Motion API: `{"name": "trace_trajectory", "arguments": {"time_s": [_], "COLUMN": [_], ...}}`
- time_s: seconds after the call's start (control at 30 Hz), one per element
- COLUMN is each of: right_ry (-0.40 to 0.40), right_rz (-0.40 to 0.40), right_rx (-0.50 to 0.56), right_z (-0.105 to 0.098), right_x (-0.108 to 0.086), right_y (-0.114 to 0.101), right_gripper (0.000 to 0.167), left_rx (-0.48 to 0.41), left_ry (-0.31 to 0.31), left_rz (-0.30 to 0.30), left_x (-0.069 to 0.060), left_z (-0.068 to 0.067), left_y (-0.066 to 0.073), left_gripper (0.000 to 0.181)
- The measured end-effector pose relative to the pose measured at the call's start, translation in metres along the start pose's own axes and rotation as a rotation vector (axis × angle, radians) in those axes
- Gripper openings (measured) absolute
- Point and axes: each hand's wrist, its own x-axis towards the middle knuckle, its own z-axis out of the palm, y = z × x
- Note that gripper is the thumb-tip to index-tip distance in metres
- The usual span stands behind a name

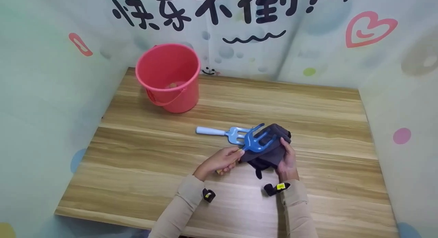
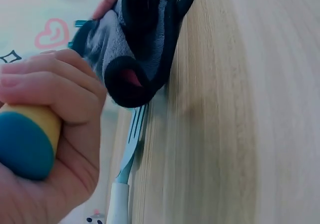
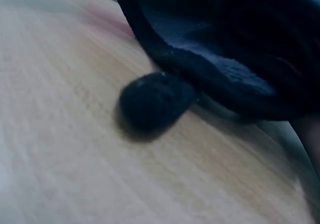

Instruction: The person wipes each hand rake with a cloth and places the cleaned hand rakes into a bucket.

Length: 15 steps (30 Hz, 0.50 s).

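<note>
My left hand (image 1: 224,159) grips the yellow handle of a blue garden hand fork (image 1: 254,144); the handle's blue end shows in the left wrist view. The fork's tines lie over a dark grey cloth (image 1: 273,156), which my right hand (image 1: 288,161) holds from its right side. Black edging borders the cloth (image 2: 111,38), and a rounded black tab (image 3: 155,103) hangs from it near the tabletop. Under the held fork's head, a second, lighter blue hand fork (image 1: 233,134) lies on the table, its white handle pointing left.
A pink bucket (image 1: 191,97) with its handle down stands at the table's back left, something small and brownish at its bottom. The wood-grain table (image 1: 137,183) is enclosed by printed cloth walls (image 1: 393,94) at the back and both sides.
</note>
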Motion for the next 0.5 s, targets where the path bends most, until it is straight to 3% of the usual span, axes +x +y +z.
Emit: {"name": "trace_trajectory", "arguments": {"time_s": [0.13, 0.3, 0.5], "right_ry": [0.028, -0.053, -0.105], "right_rz": [0.095, 0.26, 0.291], "right_rx": [-0.07, -0.242, -0.409], "right_z": [0.003, -0.001, -0.006], "right_x": [-0.001, -0.003, -0.005], "right_y": [-0.001, 0.0, 0.005], "right_gripper": [0.035, 0.039, 0.039], "left_rx": [-0.03, -0.038, -0.021], "left_ry": [0.031, 0.044, 0.024], "left_rz": [0.049, 0.117, 0.131], "left_x": [0.003, 0.01, 0.016], "left_z": [0.005, 0.012, 0.02], "left_y": [0.004, 0.008, 0.012], "left_gripper": [0.042, 0.039, 0.039]}}
